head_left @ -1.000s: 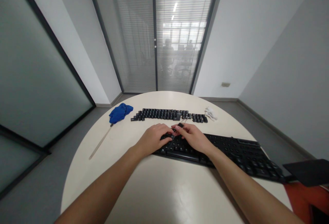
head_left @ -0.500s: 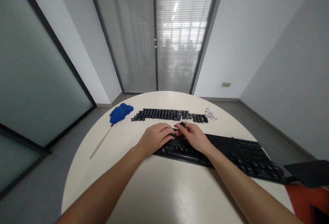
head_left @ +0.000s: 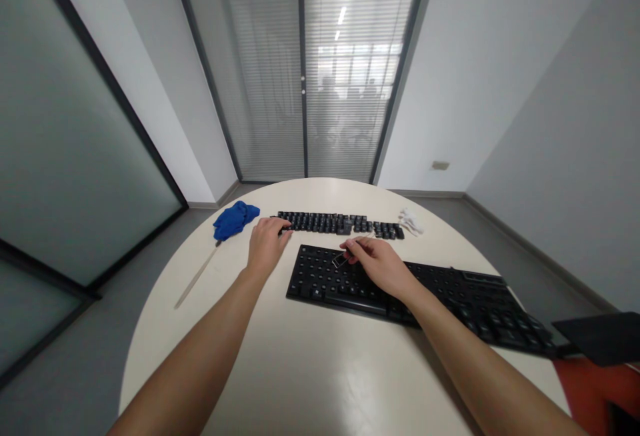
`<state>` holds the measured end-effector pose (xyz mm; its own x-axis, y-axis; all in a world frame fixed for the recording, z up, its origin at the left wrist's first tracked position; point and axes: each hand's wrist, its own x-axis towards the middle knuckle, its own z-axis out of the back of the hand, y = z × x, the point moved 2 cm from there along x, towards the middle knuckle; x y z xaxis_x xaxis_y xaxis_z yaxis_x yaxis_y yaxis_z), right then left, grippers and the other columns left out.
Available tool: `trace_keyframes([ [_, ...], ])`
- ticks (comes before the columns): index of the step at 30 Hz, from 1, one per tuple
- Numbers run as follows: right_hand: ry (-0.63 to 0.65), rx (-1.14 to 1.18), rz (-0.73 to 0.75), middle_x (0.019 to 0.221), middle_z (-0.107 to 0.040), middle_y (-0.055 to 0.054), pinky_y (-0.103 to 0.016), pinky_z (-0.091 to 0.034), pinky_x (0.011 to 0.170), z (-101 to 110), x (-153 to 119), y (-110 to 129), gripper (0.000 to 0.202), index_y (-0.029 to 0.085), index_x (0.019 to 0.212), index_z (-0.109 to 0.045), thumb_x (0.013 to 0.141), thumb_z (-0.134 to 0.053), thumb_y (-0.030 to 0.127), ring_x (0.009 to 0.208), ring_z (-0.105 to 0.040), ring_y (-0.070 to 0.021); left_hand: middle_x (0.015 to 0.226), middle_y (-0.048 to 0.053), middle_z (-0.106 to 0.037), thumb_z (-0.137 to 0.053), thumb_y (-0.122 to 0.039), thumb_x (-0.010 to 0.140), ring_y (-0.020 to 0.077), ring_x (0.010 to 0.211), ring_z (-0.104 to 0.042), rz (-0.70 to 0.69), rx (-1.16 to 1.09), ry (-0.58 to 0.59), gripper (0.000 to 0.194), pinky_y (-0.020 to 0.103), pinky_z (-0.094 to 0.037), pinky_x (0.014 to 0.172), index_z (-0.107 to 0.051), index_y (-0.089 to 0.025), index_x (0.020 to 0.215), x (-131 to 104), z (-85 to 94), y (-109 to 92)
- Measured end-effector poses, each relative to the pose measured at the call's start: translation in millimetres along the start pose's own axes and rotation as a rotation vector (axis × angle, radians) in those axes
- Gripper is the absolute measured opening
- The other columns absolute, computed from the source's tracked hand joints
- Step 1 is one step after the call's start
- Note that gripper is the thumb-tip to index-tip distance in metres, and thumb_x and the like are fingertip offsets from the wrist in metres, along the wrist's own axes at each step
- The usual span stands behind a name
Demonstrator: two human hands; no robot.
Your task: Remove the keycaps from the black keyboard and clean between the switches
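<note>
My left hand [head_left: 266, 244] is over the left end of the rows of loose black keycaps [head_left: 320, 222]. Its thumb and fingers are curled around a keycap [head_left: 284, 229] there, partly covered by the fingers. My right hand [head_left: 376, 257] is closed on a keycap puller [head_left: 341, 261] with a thin wire end. The wire loop points left, just above the black keyboard [head_left: 360, 303]. The keyboard's left part shows small bare switch stems where keycaps are off. Some of its middle is hidden beneath my right hand and forearm.
A blue cloth [head_left: 234, 220] and a thin stick [head_left: 197, 275] lie on the left of the round white table [head_left: 280, 369]. White crumpled gloves or cloth [head_left: 411, 221] rest at the right. A dark flat object [head_left: 603, 336] stands beyond the table's right edge.
My left hand has left the puller and moved left and away from me, to the keycap rows. My right hand stays over the keyboard, with the puller's wire now uncovered.
</note>
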<state>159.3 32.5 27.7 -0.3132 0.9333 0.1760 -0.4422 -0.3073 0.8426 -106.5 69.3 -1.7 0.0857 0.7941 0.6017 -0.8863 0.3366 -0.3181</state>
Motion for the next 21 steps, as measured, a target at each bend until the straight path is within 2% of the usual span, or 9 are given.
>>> trace_keyframes([
  [7, 0.016, -0.072, 0.013, 0.083, -0.073, -0.006, -0.033, -0.049, 0.075, -1, -1, 1, 0.046, 0.017, 0.092, -0.071, 0.098, -0.043, 0.053, 0.077, -0.067, -0.0210, 0.105, 0.005, -0.072, -0.066, -0.025, 0.087, 0.0289, 0.103, -0.056, 0.034, 0.003, -0.025, 0.015, 0.042, -0.046, 0.091, -0.069, -0.022, 0.101, 8, 1.3, -3],
  [13, 0.016, -0.134, 0.041, 0.081, -0.073, -0.006, -0.032, -0.048, 0.074, 0, -1, 2, 0.047, 0.018, 0.087, -0.070, 0.099, -0.042, 0.053, 0.076, -0.067, -0.0212, 0.101, 0.007, -0.073, -0.067, -0.025, 0.086, 0.0307, 0.101, -0.057, 0.022, 0.095, 0.025, 0.013, 0.043, -0.045, 0.087, -0.071, -0.022, 0.099, 23, 0.9, -5],
  [21, 0.016, -0.152, 0.019, 0.081, -0.073, -0.006, -0.032, -0.047, 0.072, 2, -1, 0, 0.048, 0.019, 0.085, -0.069, 0.099, -0.040, 0.055, 0.075, -0.066, -0.0215, 0.103, 0.006, -0.071, -0.066, -0.022, 0.087, 0.0300, 0.104, -0.054, -0.036, 0.096, 0.052, 0.013, 0.044, -0.045, 0.089, -0.069, -0.023, 0.100, 11, -4.0, 9],
])
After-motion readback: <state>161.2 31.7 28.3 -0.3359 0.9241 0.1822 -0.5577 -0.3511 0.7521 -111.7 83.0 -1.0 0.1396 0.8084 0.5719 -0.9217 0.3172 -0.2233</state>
